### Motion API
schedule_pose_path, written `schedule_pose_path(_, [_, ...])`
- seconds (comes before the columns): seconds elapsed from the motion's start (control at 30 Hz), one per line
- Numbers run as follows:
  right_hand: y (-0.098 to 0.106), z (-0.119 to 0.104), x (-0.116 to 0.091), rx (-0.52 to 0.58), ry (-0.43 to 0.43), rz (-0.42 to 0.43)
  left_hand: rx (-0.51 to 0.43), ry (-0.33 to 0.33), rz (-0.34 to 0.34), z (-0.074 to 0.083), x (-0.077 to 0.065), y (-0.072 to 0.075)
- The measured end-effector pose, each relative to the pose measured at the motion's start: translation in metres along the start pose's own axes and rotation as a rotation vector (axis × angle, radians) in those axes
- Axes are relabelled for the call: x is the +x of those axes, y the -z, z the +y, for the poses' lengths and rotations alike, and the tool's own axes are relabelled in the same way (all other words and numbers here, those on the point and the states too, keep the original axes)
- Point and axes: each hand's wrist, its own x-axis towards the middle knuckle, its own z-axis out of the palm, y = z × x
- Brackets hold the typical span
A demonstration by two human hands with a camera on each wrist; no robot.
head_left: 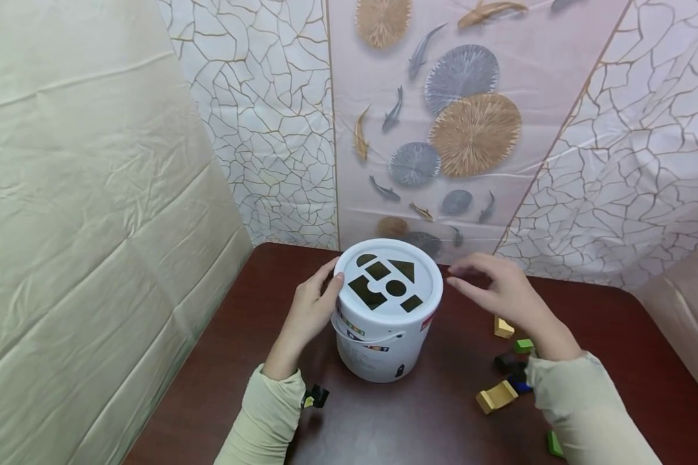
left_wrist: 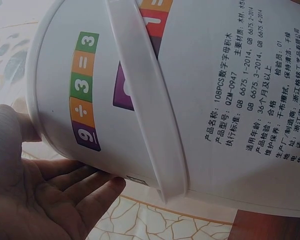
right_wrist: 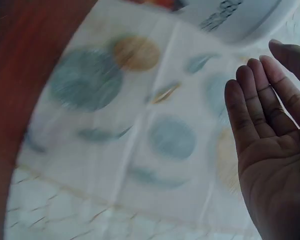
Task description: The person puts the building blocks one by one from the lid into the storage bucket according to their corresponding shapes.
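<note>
In the head view a white lidded bucket [head_left: 365,361] stands on the table, a thin handle hanging across its front. Its lid [head_left: 357,255] has several shaped holes, among them a circle, a triangle and rectangles. My left hand [head_left: 311,307] rests against the left side of the lid rim, thumb near the top edge. From the left wrist, its fingers [left_wrist: 97,200] lie fairly straight along the bucket's wall [left_wrist: 200,165]. My right hand [head_left: 508,290] is raised just off the right rim, holding nothing. The right wrist view shows that palm [right_wrist: 270,160] with fingers extended.
Right of the bucket, yellow blocks [head_left: 497,396], green blocks [head_left: 523,346] and a blue block [head_left: 519,385] lie on the dark red table [head_left: 419,420], partly behind the right sleeve [head_left: 581,400]. A patterned cloth [head_left: 279,129] hangs behind the table.
</note>
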Motion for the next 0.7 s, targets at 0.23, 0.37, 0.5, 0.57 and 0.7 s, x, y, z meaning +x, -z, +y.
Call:
schedule_pose_path(0.23, [0.001, 0.024, -0.066, -0.049, -0.172, -0.027, -0.002, -0.001, 0.000, 0.003, 0.000, 0.001])
schedule_pose_path(0.37, [-0.001, 0.037, -0.097, -0.058, -0.247, -0.080, -0.009, -0.003, -0.002, 0.003, 0.000, 0.001])
schedule_pose_path(0.5, [-0.003, 0.048, -0.121, -0.076, -0.356, -0.180, -0.007, 0.003, -0.002, 0.002, -0.001, 0.001])
schedule_pose_path(0.57, [-0.006, 0.053, -0.131, -0.102, -0.406, -0.233, -0.007, 0.007, -0.001, 0.002, -0.001, 0.000])
schedule_pose_path(0.7, [-0.012, 0.062, -0.146, -0.136, -0.442, -0.298, -0.019, 0.006, -0.004, 0.001, -0.002, 0.000])
